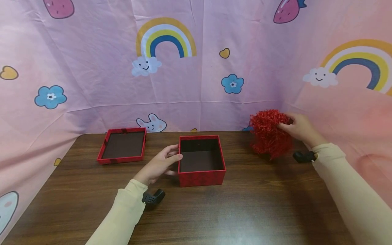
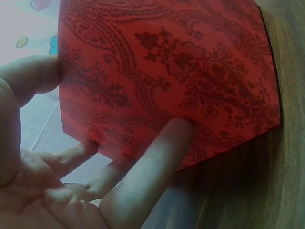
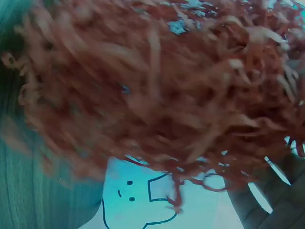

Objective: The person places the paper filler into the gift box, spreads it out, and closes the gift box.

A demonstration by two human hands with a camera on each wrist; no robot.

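Observation:
An open red square box (image 1: 202, 178) with a dark inside stands on the table. My left hand (image 1: 159, 165) is at its left side, the fingertips resting on the outer wall. In the left wrist view that wall (image 2: 214, 81) shows a dark paisley pattern, and one finger (image 2: 152, 167) lies almost straight against it. Off to the right, my right hand (image 1: 301, 127) grips a loose clump of red shredded paper (image 1: 269, 136) from its upper right side. In the right wrist view the shredded paper (image 3: 143, 95) fills most of the picture and covers much of the hand.
A red-rimmed lid (image 1: 122, 159) lies at the back left, its dark inside facing up. The brown wooden table (image 1: 245, 211) runs back to a pink printed cloth (image 1: 190, 85), which also hangs at both sides. Each wrist wears a black camera mount (image 1: 153, 197).

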